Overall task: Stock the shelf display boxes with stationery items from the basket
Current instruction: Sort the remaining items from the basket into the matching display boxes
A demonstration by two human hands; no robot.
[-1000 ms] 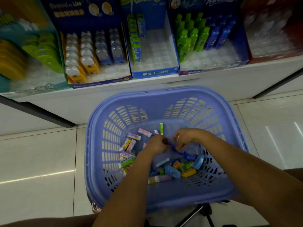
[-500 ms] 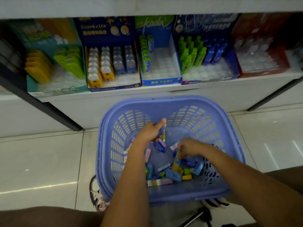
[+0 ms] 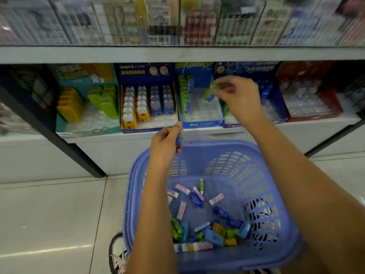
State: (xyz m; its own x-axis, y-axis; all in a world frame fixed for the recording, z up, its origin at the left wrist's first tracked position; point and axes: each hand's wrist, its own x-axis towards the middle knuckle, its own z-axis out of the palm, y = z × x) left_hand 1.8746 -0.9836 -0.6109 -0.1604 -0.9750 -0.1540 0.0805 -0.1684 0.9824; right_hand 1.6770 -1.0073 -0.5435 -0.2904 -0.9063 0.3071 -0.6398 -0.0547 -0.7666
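Green-and-blue stick (image 3: pixel 209 93), long axis near upright, pinched in right hand (image 3: pixel 238 94) grip over the middle display box (image 3: pixel 202 124); left hand (image 3: pixel 165 145) grip clamps a blue item (image 3: pixel 179 141) by the basket (image 3: pixel 217 144).

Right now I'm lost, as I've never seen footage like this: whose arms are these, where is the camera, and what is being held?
There is no machine here. A person wears one camera on the head, and it looks down at their own two hands. The right hand pinches a green item over a blue display box on the shelf. The left hand grips a small blue item above the purple basket. More loose stationery lies on the basket's bottom.
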